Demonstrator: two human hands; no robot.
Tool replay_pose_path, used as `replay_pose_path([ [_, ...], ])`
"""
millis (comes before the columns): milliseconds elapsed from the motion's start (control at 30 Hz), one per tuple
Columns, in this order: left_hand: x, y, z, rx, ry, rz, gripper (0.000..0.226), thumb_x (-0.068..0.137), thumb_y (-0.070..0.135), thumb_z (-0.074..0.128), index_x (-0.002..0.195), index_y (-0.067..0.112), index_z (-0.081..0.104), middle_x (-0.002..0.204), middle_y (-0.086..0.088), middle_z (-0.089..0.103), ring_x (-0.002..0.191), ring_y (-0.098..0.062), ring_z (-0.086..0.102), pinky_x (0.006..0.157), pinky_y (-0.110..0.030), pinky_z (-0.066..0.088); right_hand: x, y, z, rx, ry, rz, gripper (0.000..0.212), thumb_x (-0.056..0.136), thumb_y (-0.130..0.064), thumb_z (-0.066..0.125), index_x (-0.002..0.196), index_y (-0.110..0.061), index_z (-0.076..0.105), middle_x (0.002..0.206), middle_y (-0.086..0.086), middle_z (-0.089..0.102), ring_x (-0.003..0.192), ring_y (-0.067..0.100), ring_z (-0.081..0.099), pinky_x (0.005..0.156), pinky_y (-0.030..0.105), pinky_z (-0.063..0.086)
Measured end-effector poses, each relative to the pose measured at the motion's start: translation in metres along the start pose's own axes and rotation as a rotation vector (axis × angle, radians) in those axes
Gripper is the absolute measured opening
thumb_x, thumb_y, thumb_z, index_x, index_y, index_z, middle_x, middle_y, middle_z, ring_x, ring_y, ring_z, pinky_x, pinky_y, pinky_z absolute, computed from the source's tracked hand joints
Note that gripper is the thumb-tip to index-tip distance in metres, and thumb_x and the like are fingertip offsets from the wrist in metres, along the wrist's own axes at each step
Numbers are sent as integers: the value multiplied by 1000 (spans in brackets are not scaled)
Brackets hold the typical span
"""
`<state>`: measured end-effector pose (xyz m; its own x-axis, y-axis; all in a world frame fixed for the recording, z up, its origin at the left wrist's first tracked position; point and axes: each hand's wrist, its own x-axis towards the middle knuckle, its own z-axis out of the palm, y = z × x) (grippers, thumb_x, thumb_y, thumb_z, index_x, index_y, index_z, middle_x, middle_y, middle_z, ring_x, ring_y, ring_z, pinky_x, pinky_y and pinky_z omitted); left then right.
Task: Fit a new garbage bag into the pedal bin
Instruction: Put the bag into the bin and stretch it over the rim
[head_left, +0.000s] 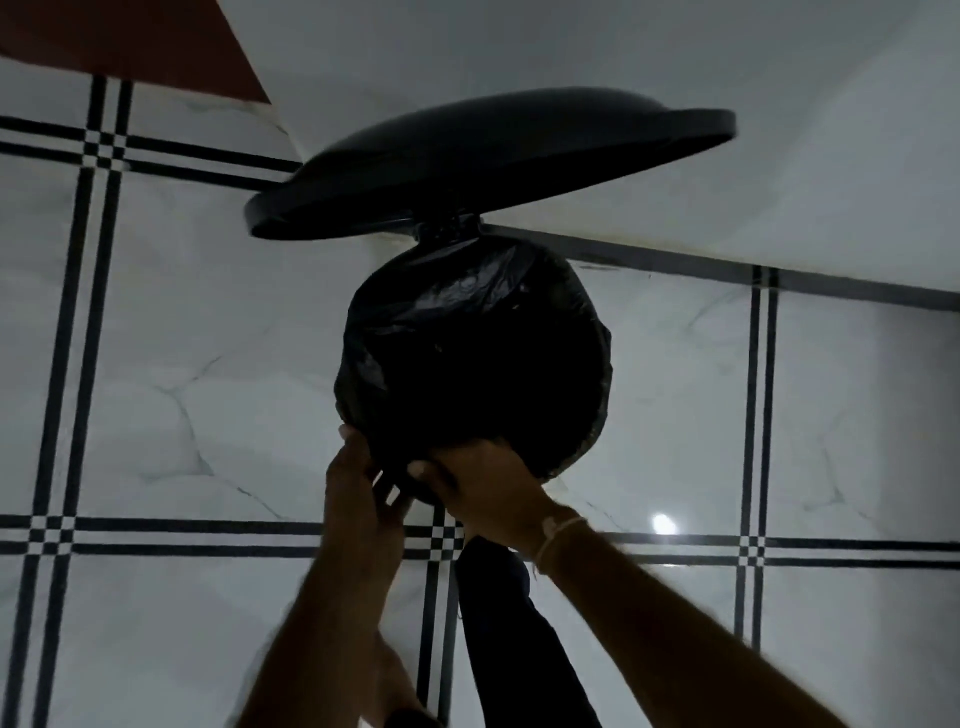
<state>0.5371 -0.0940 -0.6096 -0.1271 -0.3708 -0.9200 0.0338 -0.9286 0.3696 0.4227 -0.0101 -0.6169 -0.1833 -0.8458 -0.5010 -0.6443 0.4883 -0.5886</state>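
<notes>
A round black pedal bin (587, 415) stands on the floor against the wall, seen from above. Its black lid (488, 171) is raised and tilted toward the wall. A black garbage bag (457, 306) lines the bin and is folded over most of the rim. My left hand (358, 483) touches the near left rim with fingers spread along the bag's edge. My right hand (483, 488) grips the bag's edge at the near rim, thumb on the outside. The bin's inside is too dark to make out.
The floor (182, 389) is white marble-look tile with black double lines. A white wall (675, 156) rises behind the bin, with a reddish-brown surface (130, 41) at the top left. A dark trouser leg (509, 639) shows below my right wrist.
</notes>
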Motion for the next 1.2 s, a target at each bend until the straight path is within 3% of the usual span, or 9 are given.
replay_pose_path([
  [133,-3,-14,-8,-200,-14,-86,31,102,43,54,116,20,69,92,1,82,118,-23,65,90,-39,53,-33,15,3,17,559,234,38,99,-33,57,135,-22,59,137,2,57,128,24,51,105,41,44],
  [200,-2,-20,-9,-213,-46,-122,33,101,46,54,116,20,68,94,1,82,118,-23,64,87,-40,52,-51,25,-4,352,841,536,43,98,-33,62,138,-22,50,137,3,48,122,25,53,97,40,49],
  [300,2,-22,-10,-254,-95,-114,38,102,47,50,120,17,67,99,-1,82,113,-25,68,90,-44,56,-53,46,-21,1338,786,881,36,102,-47,52,129,-23,53,128,5,60,104,22,63,80,35,55],
  [400,8,-24,-11,-289,-117,-77,45,103,46,47,123,14,71,119,-6,77,112,-24,73,98,-42,58,-57,63,-31,1766,586,892,42,103,-46,51,126,-16,67,126,7,70,103,21,64,71,30,52],
  [533,5,-31,-12,-396,-89,-88,45,105,41,50,83,21,84,108,-3,79,105,-21,75,94,-44,60,-59,71,-29,1861,547,837,36,104,-43,50,120,-18,68,128,7,70,117,26,65,95,47,54],
  [667,-10,-43,-9,-391,-121,-236,28,100,42,58,98,20,75,116,-6,71,118,-29,62,105,-60,45,-55,72,-22,2020,582,804,38,104,-41,49,113,-11,71,116,12,77,99,26,76,83,41,64],
  [867,-14,-59,2,-464,-65,-259,33,103,42,54,101,14,70,113,-8,72,100,-28,69,79,-47,61,-54,57,-16,2057,427,921,61,98,-64,44,128,-15,65,128,11,64,118,35,59,96,59,48],
  [1033,-32,-70,22,-495,-28,-292,50,104,53,43,112,9,65,87,-13,79,95,-29,68,101,-54,48,-56,40,-7,2143,473,957,65,97,-64,49,127,-8,64,136,14,62,129,35,57,92,50,54],
  [1200,-15,-35,8,-364,-13,-209,25,98,39,60,108,20,72,127,-6,70,103,-23,67,91,-46,54,-48,62,-28,2008,612,880,61,100,-62,44,132,-14,63,138,12,64,126,32,61,90,45,54],
])
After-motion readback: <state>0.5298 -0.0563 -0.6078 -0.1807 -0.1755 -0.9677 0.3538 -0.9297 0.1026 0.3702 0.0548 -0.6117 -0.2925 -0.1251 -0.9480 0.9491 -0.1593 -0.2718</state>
